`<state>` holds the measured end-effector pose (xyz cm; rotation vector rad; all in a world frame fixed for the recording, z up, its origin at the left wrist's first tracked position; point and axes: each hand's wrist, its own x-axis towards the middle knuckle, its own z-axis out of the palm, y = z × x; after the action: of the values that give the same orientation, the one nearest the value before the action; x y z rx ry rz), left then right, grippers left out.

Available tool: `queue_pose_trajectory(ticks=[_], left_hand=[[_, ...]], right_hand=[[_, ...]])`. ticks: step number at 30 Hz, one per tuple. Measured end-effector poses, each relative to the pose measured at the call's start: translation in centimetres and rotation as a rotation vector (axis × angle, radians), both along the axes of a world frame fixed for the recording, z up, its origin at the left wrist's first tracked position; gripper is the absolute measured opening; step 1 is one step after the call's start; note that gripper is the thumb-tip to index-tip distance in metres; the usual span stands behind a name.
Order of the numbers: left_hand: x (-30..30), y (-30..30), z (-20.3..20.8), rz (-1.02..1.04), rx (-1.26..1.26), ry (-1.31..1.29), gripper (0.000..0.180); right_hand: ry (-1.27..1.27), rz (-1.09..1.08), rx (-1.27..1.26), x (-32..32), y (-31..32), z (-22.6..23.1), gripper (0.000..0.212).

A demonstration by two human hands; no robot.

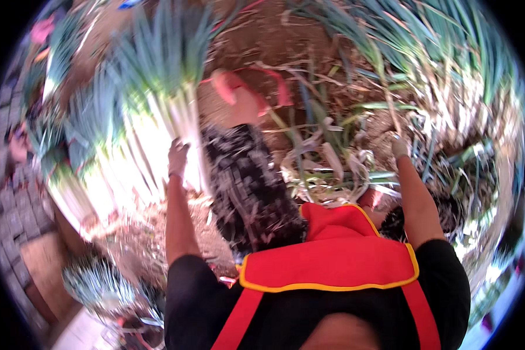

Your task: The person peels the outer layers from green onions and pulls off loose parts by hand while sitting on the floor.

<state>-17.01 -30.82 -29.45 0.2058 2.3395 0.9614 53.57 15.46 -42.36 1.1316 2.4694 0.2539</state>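
My left hand (pixel 179 157), in what looks like a pale glove, lies against the white stalks of the trimmed leeks (pixel 198 140) on the left. Its fingers look apart, though they are slightly blurred. To the right, my right hand (pixel 399 146) is closed round the lower end of a single long leek (pixel 391 105). That leek slants up and away, its green top reaching toward the large heap of untrimmed leeks (pixel 449 87). The trimmed ones lie side by side in a row, white ends nearest me and green tops far.
Peeled leaves and dry husks (pixel 332 157) litter the soil between my legs. My patterned trouser leg (pixel 245 181) and pink slipper (pixel 224 87) stand beside the trimmed row. A red apron (pixel 326 262) covers my front. More leeks (pixel 102 286) lie at lower left, near a brown board (pixel 44 262).
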Motion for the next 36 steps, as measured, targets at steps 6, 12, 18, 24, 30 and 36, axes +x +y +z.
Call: queue_pose_trajectory(ticks=[6, 12, 18, 24, 30, 36], left_hand=[[-1.6, -2.3, 4.4, -0.030, 0.111, 0.093, 0.049], [3.8, 12.5, 21.1, -0.312, 0.378, 0.146, 0.040], [14.9, 27.1, 31.2, -0.826, 0.465, 0.315, 0.040], [18.6, 35.7, 24.1, -0.671, 0.363, -0.159, 0.029], [21.9, 35.2, 22.8, -0.347, 0.651, -0.852, 0.024], [21.5, 33.1, 23.8, -0.435, 0.733, -0.928, 0.023]], right_hand=[[0.187, -0.985, -0.185, -10.2, -2.7, 7.8, 0.081], [0.036, -0.736, -0.417, -8.9, -1.5, 7.1, 0.054], [1.403, -1.306, -1.699, -15.8, -6.5, 12.9, 0.017], [1.623, -0.874, -1.481, -21.4, -16.8, 32.4, 0.021], [1.439, -0.665, -1.281, -17.0, -27.3, 34.7, 0.021], [1.285, -0.520, -1.117, -16.2, -27.0, 31.6, 0.025]])
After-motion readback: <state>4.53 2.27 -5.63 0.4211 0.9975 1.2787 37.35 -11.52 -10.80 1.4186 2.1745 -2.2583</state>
